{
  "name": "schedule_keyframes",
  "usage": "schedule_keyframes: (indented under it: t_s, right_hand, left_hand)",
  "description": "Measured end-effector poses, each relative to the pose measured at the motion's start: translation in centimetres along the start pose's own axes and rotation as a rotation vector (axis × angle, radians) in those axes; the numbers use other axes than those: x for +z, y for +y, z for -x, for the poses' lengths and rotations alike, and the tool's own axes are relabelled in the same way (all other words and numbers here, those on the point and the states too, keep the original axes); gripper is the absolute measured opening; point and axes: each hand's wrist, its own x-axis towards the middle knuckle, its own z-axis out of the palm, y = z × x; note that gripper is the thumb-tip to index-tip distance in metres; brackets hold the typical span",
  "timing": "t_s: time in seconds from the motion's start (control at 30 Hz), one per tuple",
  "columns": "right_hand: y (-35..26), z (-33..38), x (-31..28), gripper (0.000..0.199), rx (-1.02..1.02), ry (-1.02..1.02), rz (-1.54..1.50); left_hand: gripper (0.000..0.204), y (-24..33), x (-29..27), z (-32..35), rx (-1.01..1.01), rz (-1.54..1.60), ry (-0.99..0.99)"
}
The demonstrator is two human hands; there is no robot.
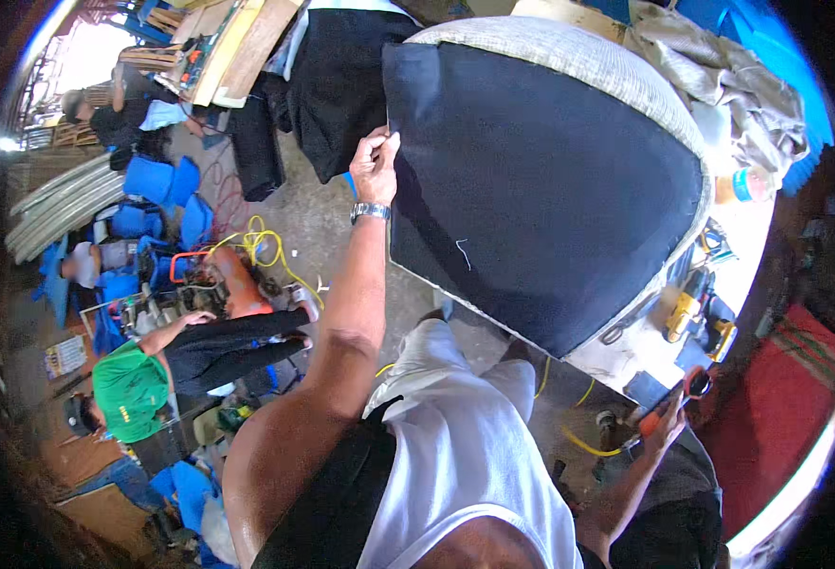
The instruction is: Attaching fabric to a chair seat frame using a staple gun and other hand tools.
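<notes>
Upholstered piece [541, 190]: directly in front of you, to the right of your left forearm, on the white tabletop [612, 368], with its near-left edge out over the floor. Broad and roughly four-sided, corners rounded on the right. Face covered in smooth, matte black cloth [569, 152]; pale grey woven fabric [578, 59] bulges along the far side and shows as a thin rim elsewhere. A short, pale, bent thread [463, 254] lies on the black.

Your left hand [375, 169]: thumb and fingertips pinched together on the cloth's left edge. Your right hand [662, 429]: fingers wrapped around an orange-and-dark tool [651, 417], just off the table's near edge.

Markings: small yellow lettering on a co-worker's green shirt [131, 396]; a printed, calendar-like sheet [65, 357] at left; a blue-and-orange label on a clear container [747, 185]. All too small to read.
</notes>
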Motion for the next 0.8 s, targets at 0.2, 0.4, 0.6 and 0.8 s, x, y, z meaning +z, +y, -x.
schedule_keyframes:
  t_s: [0.2,0.4,0.6,0.8]
  right_hand:
    - [-16.3,13.7,3.8,0.029,0.067,-0.087,-0.499]
    - [-32.7,23.3,14.1,0.025,-0.003,-0.462,-0.335]
    - [-41.5,26.6,25.6,0.049,-0.643,-0.465,0.328]
    - [-44.3,25.4,30.9,0.068,-0.966,-0.330,0.416]
  left_hand:
    - [0.040,-2.3,-0.7,-0.9,-0.143,0.106,-0.173]
    - [0.043,2.4,-3.9,-9.1,0.059,-0.384,-0.884]
    - [0.040,3.4,-2.7,-12.8,0.287,-0.542,-1.214]
    - [0.036,2.6,-1.2,-13.7,0.210,-0.479,-1.296]
